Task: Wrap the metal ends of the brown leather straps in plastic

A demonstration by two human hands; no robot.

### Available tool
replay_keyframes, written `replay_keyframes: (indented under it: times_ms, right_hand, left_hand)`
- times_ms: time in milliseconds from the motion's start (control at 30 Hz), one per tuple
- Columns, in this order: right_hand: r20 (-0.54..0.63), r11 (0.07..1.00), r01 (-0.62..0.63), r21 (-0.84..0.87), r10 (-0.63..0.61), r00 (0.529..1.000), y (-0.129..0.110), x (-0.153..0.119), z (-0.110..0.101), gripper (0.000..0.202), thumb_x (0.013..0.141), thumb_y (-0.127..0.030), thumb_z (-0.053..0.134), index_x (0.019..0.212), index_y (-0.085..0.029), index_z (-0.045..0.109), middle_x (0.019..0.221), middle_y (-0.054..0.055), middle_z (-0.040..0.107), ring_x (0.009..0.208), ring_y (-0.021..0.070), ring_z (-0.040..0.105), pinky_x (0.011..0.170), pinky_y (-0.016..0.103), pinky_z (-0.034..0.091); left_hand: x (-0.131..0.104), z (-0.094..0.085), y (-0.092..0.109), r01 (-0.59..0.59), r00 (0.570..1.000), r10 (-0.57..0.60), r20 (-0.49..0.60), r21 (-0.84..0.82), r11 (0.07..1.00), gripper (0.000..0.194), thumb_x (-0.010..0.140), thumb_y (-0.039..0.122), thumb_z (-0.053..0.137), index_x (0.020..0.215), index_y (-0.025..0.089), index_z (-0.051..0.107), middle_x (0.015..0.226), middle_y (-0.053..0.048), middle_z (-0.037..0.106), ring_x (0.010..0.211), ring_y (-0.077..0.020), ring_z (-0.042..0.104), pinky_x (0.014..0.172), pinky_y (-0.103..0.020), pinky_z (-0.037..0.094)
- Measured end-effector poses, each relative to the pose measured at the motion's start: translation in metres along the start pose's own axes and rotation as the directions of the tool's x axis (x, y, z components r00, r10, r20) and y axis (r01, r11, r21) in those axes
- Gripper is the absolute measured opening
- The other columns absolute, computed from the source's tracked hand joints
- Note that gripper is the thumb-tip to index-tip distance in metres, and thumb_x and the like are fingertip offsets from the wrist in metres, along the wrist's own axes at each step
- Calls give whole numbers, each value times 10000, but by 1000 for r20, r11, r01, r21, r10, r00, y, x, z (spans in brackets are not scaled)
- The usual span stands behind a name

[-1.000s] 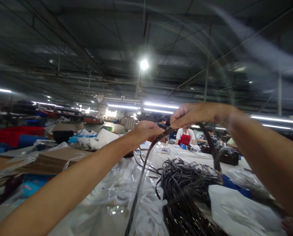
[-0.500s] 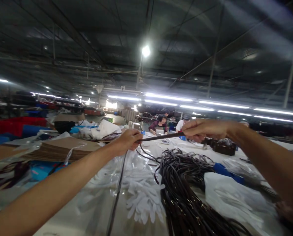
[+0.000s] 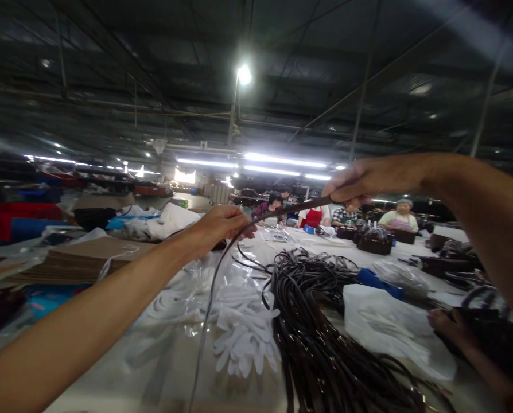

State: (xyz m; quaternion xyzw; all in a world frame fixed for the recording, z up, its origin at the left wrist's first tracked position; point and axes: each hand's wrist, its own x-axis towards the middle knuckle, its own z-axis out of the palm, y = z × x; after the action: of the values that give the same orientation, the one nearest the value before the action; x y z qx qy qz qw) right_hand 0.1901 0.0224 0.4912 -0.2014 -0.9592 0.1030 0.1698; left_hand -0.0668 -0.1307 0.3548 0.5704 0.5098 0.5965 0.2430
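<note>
A thin dark strap (image 3: 282, 210) stretches between my two hands above the table. My right hand (image 3: 355, 182), raised higher, pinches its upper end. My left hand (image 3: 233, 223) has its fingers closed around the strap lower down, and from there the strap hangs toward the table's front. Below and right of my hands lies a large pile of dark straps (image 3: 312, 310) with gold-coloured metal parts. White gloves (image 3: 243, 332) lie spread out just left of that pile.
Stacked brown cardboard (image 3: 80, 255) and a red bin (image 3: 19, 215) are at the left. A white plastic bag (image 3: 394, 327) and a blue item (image 3: 379, 282) lie right of the straps. Several people are across the table near dark bags (image 3: 374, 241). A co-worker's hand (image 3: 448, 324) shows at the right.
My right hand has moved up, and the strap now slopes more steeply and curves over my left hand. The view has shifted to the right, showing more people and bags.
</note>
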Motion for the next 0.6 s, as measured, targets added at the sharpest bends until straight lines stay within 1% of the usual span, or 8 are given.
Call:
replay_keyframes:
  times_ms: [100,200,267,300,367,433,467,600]
  right_hand:
    - [117,1000,-21,-2,21,993,-14,2,-2,223,838,-169,623,1015,-79,725,631,-57,622,594,52,507,634,265,346]
    - [39,1000,15,2,-15,999,-8,6,2,208,817,-225,648,935,-67,713,664,-47,633,631,64,524,649,273,347]
    - [6,997,79,5,-79,997,1,9,8,204,807,-278,664,885,-97,716,699,-26,652,655,88,540,642,267,360]
    - [19,992,122,14,-122,992,5,10,11,203,805,-298,665,886,-120,723,717,-18,661,665,102,546,638,265,371]
    - [90,981,185,53,-189,978,11,13,17,194,787,-316,674,896,-169,738,735,-9,673,674,126,556,626,265,394]
    - [142,972,205,115,-220,965,14,15,18,187,755,-319,693,889,-196,737,741,-6,677,677,144,574,622,272,417]
    - [142,967,208,144,-228,963,14,16,17,185,735,-323,710,870,-198,727,738,-5,677,675,150,583,622,276,426]
    - [-14,932,269,243,-274,962,14,19,13,246,695,-349,760,857,-194,658,752,-10,673,685,149,600,645,286,449]
  left_hand:
    - [11,15,1,7,1000,-7,-21,5,1000,141,811,249,646,704,158,627,749,-61,712,716,-161,661,675,-281,458]
    - [18,28,-6,-5,1000,4,-30,-43,999,150,785,244,659,664,169,611,677,-40,692,689,-164,658,659,-278,456]
    - [21,36,-11,-6,1000,4,-19,-72,997,163,770,245,665,637,169,609,651,-37,682,674,-161,649,642,-271,444]
    - [22,39,-13,5,1000,-6,-18,-80,997,167,762,242,669,625,167,611,644,-38,677,668,-158,644,635,-269,438]
    - [24,45,-14,37,999,-39,-24,-82,996,149,744,227,675,621,156,629,659,-43,677,664,-152,633,632,-268,433]
    - [27,51,-11,52,998,-54,-29,-94,994,105,723,214,684,648,145,658,717,-52,693,682,-147,630,652,-272,438]
    - [29,54,-9,38,999,-41,-27,-113,993,94,712,214,693,657,143,666,741,-53,698,694,-145,629,666,-275,442]
    - [39,67,-3,-33,999,34,2,-238,971,161,632,261,769,630,139,664,695,-31,667,670,-138,601,667,-283,443]
